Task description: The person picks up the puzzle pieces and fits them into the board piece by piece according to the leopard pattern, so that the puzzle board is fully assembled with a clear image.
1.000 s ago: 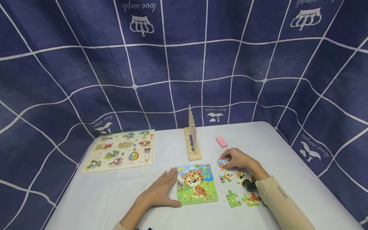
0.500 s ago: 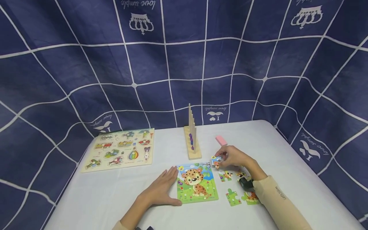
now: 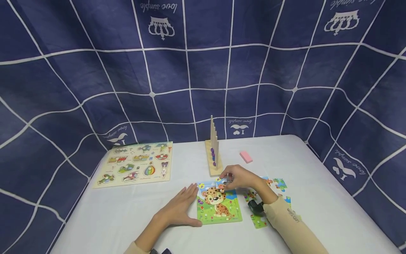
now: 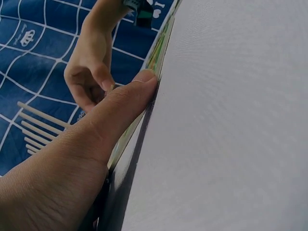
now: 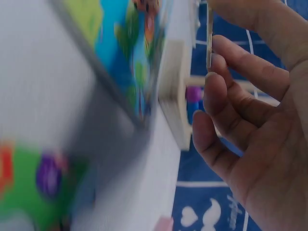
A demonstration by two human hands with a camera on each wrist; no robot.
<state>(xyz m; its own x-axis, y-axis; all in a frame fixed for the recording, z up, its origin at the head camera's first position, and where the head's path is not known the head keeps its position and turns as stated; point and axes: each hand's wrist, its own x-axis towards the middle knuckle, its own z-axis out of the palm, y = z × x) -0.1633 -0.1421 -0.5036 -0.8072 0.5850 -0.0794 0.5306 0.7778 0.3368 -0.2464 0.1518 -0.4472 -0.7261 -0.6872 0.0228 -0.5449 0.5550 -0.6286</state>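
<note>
A square jigsaw board (image 3: pixel 219 217) printed with a spotted cub lies on the white table. My left hand (image 3: pixel 177 209) rests along its left side, fingers straight, the thumb at the near left corner. In the left wrist view that thumb (image 4: pixel 122 103) presses the board's edge. Over the far part of the board, my right hand (image 3: pixel 240 177) pinches a jigsaw piece (image 3: pixel 219 183) with blue sky and part of an ear. The right wrist view shows this piece (image 5: pixel 209 43) edge-on between thumb and fingers, raised off the table.
Several loose jigsaw pieces (image 3: pixel 280 183) lie right of the board, partly hidden under the right forearm. Behind the board stands a wooden peg stand (image 3: pixel 216 171) with purple and blue beads. A pink block (image 3: pixel 245 156) and a vehicle knob puzzle (image 3: pixel 134 176) lie farther back.
My right hand has lifted the jigsaw piece from the group on the right and carried it left over the board. The left hand has stayed in place.
</note>
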